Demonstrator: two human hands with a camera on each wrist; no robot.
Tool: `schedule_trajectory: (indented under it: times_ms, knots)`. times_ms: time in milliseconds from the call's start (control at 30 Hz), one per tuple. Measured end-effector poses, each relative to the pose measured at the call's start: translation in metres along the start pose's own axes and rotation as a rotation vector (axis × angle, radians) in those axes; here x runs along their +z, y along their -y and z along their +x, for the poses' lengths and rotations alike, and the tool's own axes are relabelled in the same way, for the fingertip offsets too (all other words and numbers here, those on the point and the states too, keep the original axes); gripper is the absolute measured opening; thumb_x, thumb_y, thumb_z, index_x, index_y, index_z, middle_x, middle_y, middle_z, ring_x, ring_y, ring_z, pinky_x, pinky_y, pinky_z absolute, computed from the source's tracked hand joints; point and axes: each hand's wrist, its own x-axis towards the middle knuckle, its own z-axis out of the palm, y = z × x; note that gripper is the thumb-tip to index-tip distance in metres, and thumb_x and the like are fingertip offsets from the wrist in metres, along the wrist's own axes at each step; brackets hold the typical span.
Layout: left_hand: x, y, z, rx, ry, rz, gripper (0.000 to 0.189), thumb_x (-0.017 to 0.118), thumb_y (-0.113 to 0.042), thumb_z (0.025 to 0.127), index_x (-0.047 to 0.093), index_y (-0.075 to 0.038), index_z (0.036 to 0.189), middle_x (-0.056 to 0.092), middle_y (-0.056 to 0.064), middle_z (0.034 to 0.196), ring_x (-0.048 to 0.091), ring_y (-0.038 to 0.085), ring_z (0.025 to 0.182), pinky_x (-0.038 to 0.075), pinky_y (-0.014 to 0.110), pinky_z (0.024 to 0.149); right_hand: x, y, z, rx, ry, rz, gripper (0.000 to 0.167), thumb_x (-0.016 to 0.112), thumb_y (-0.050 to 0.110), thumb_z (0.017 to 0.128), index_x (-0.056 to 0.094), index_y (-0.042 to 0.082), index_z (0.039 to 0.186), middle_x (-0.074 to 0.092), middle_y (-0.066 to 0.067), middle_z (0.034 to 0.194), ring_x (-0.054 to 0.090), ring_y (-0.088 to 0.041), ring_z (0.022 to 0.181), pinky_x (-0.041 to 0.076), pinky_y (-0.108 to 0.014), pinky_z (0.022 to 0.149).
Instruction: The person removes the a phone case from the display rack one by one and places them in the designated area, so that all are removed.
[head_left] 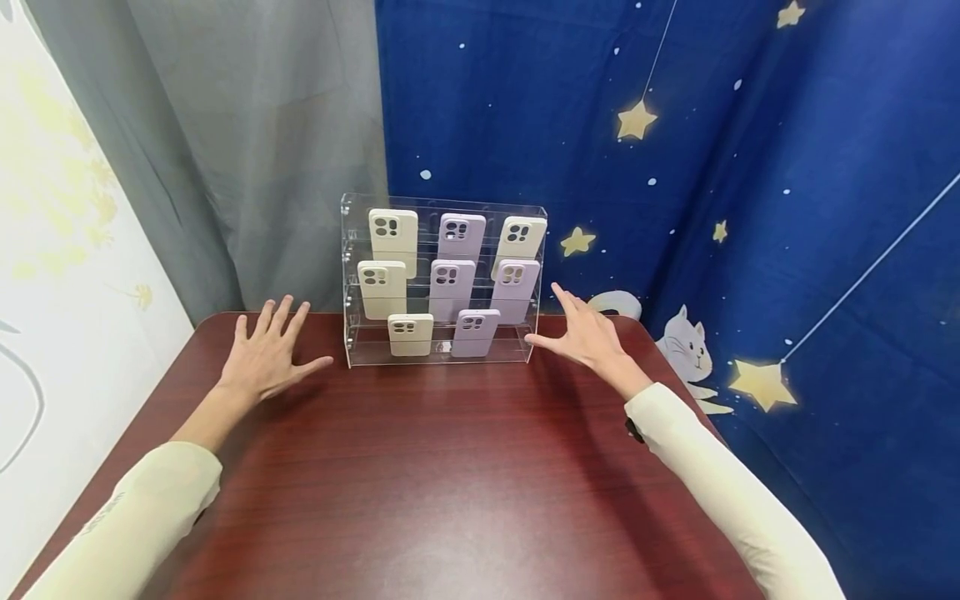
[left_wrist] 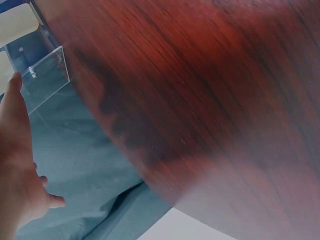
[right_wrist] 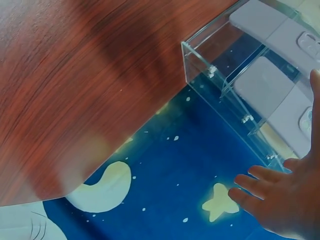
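Observation:
A clear acrylic tiered stand (head_left: 442,364) at the back of the table holds several phone cases in rows. Cream cases (head_left: 382,287) fill most of its left side, and lilac cases (head_left: 452,287) stand in the middle and at the right. My left hand (head_left: 264,354) is spread over the table to the left of the stand, apart from it and holding nothing. On the other side my right hand (head_left: 588,332) reaches out with straight fingers, its thumb tip right by the stand's right side panel. Lilac cases (right_wrist: 265,87) also show close to that hand in the right wrist view.
The dark red wooden table (head_left: 420,467) has rounded back corners. Behind it hang a grey curtain (head_left: 277,150) and a blue curtain (head_left: 510,100) with stars and a white cat. A pale panel (head_left: 67,275) borders the left side.

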Motion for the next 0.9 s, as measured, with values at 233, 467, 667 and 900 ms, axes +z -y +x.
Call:
schedule_trajectory:
  times_ms: [233,467,667,900]
  knots:
    - [0.003,-0.008,0.003,0.001,0.007,-0.006,0.109,0.061,-0.078,0.086,0.028,-0.008,0.164,0.028,0.026,0.165,0.025,0.049,0.150,0.017,0.080,0.113,-0.001,0.012,-0.002,-0.025,-0.028,0.005,0.118,0.056,0.095,0.074,0.025,0.028,0.167,0.053,-0.016,0.153,0.062,-0.038,0.126,0.057,-0.058,0.093]
    - [0.008,-0.016,0.008,-0.002,0.026,-0.014,0.108,0.060,-0.077,0.088,0.026,-0.008,0.164,0.029,0.026,0.164,0.028,0.049,0.148,0.021,0.080,0.112,-0.002,0.023,-0.003,-0.057,-0.058,0.024,0.112,0.063,0.089,0.077,0.031,0.027,0.165,0.060,-0.016,0.144,0.066,-0.037,0.119,0.059,-0.056,0.086]
    - [0.009,-0.022,0.013,-0.011,0.041,-0.032,0.105,0.061,-0.074,0.090,0.028,-0.006,0.164,0.028,0.027,0.164,0.029,0.050,0.147,0.021,0.080,0.112,0.000,0.030,-0.004,-0.079,-0.071,0.047,0.109,0.063,0.088,0.078,0.035,0.026,0.163,0.061,-0.014,0.144,0.066,-0.035,0.120,0.059,-0.056,0.086]
    - [0.013,-0.028,0.017,-0.014,0.065,-0.059,0.103,0.058,-0.073,0.093,0.025,-0.007,0.165,0.027,0.026,0.165,0.029,0.049,0.148,0.023,0.079,0.112,0.002,0.040,-0.004,-0.123,-0.089,0.101,0.101,0.067,0.082,0.080,0.043,0.025,0.159,0.063,-0.011,0.141,0.067,-0.032,0.118,0.060,-0.055,0.086]
